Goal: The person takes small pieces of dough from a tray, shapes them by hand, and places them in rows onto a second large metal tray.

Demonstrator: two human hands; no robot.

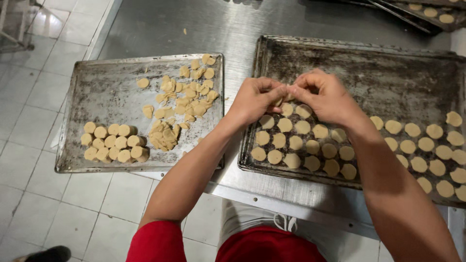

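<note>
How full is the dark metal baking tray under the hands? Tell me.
Partly full: the dark metal baking tray holds round flat dough discs along its near side; the far half is bare.

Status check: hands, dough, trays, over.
Left hand and right hand together, pinching a dough piece. Above dark tray with rows of dough rounds. Nothing blocking.

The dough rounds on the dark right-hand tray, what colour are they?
Pale yellowish tan, all plain; the dough rounds show best in the head view.
</note>
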